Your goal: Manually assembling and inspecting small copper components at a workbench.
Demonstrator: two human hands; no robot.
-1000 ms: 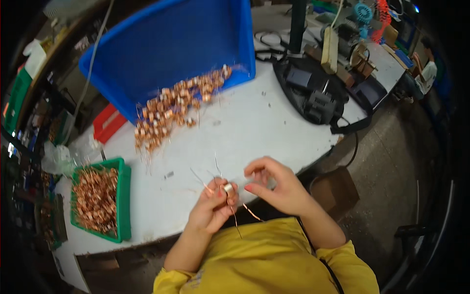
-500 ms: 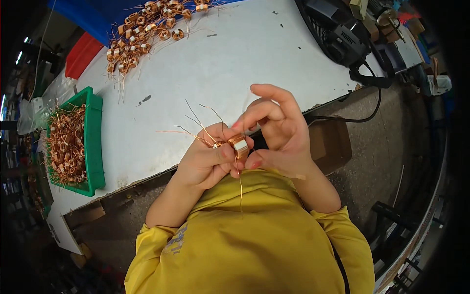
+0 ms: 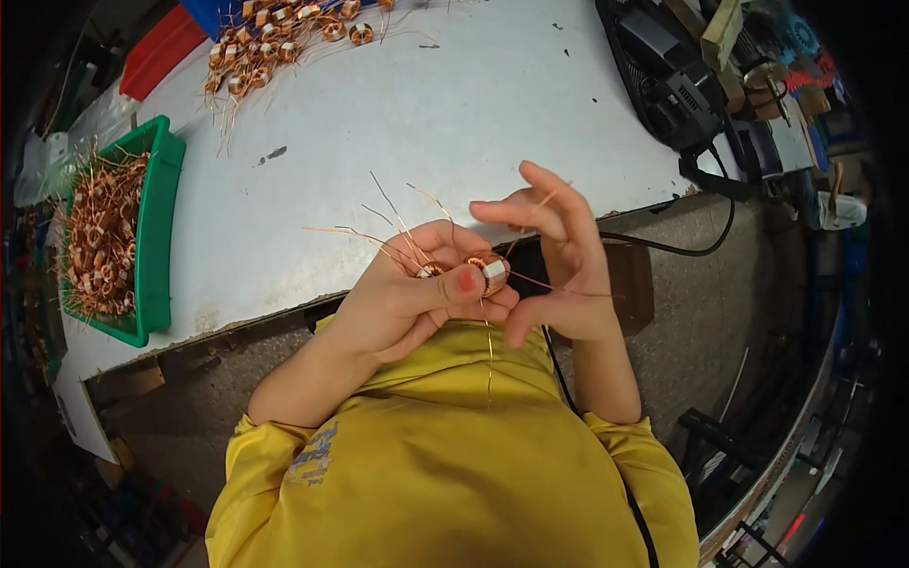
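My left hand is closed around two small copper-wound ring coils. One coil, with a white patch on its side, is pinched between thumb and fingers. The second coil sits deeper in the hand, partly hidden, with several long wire ends fanning out up and to the left. From the pinched coil one wire hangs down over my yellow shirt, and others stretch right, across my right hand. That hand is just right of the coil with fingers and thumb spread, gripping nothing.
A green tray full of copper coils stands at the left of the white table. More loose coils lie at the far left, near a red bin. A black device with a cable stands at the far right.
My right hand has drawn off the coil to the right, and its fingers have spread. The pinched coil has turned slightly in my left hand. The whole view has shifted a little.
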